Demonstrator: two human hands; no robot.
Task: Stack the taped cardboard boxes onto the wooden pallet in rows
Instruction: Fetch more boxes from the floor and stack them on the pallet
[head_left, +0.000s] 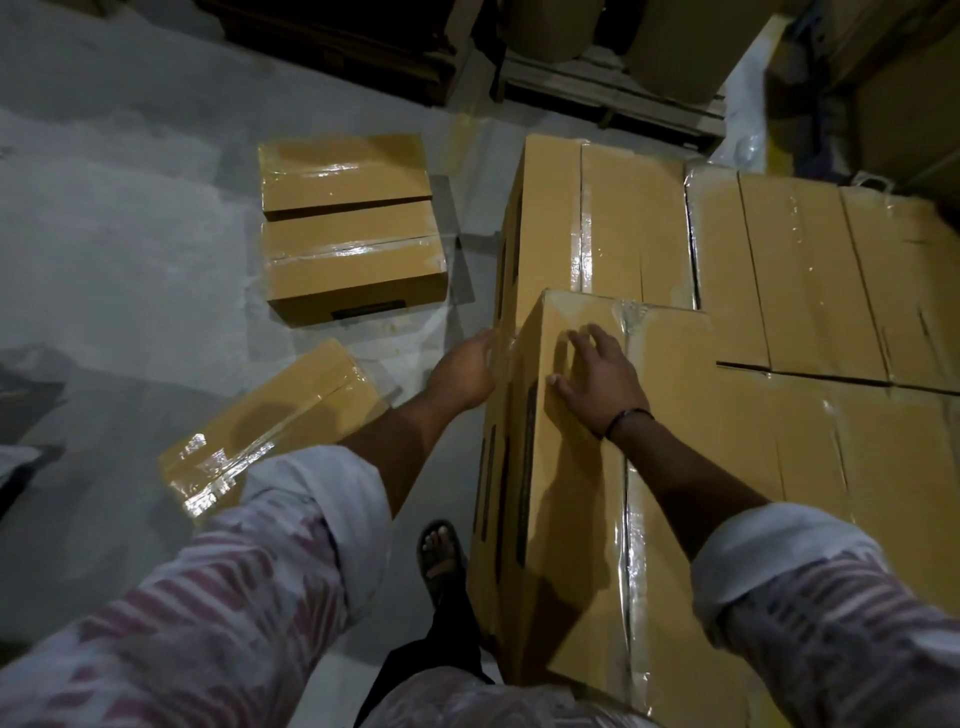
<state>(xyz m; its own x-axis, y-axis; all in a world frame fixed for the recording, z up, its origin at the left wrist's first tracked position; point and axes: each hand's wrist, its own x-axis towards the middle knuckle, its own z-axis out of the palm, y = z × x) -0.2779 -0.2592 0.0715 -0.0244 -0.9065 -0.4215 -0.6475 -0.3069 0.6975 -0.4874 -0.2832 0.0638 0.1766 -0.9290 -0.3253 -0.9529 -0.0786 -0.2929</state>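
Observation:
A stack of taped cardboard boxes (810, 291) fills the right side; the pallet under it is hidden. The nearest top box (587, 509) runs from the stack's left edge toward me. My right hand (597, 379) lies flat on its top near the far corner, fingers spread. My left hand (467, 369) presses against its left side face near that same corner, fingers straight. Two taped boxes (348, 223) sit side by side on the floor to the left. A third taped box (270, 426) lies at an angle on the floor nearer me.
The grey concrete floor (130, 234) stretches to the left. A wooden pallet (613, 93) with large brown rolls stands at the back. More cartons (914, 104) rise at the far right. My sandalled foot (441, 556) stands beside the stack.

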